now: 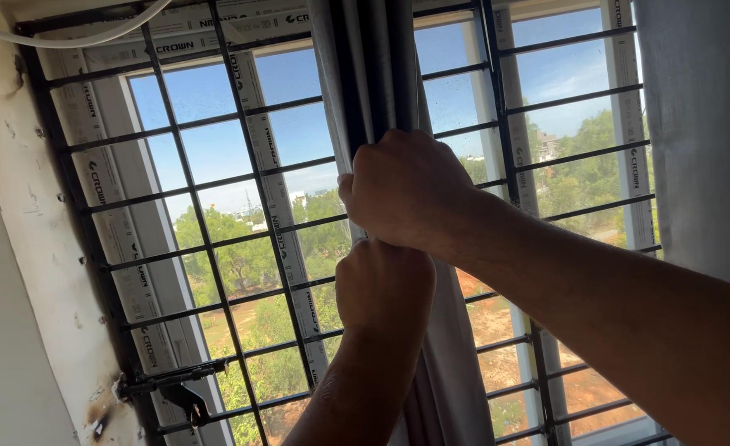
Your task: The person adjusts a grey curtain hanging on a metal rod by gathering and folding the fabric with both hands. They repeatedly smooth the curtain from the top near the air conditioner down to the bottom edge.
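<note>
Grey pleated curtain (373,74) bunched; right hand (406,194) above left hand (384,289), both clamped on it | black grid bars (208,239) behind

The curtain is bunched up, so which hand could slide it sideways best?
Probably the right hand. It grips the gathered grey curtain higher up; the left hand clutches it just below.

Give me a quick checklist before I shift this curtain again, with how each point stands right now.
1. Right hand closed on the gathered grey curtain: ok.
2. Left hand closed on it just below the right: ok.
3. Both hands on the same bunch, touching: ok.
4. Curtain clear of the black window grille: cannot tell.
5. Curtain top fixing: out of view, cannot tell.
6. Latch at lower left apart from the curtain: ok.
</note>
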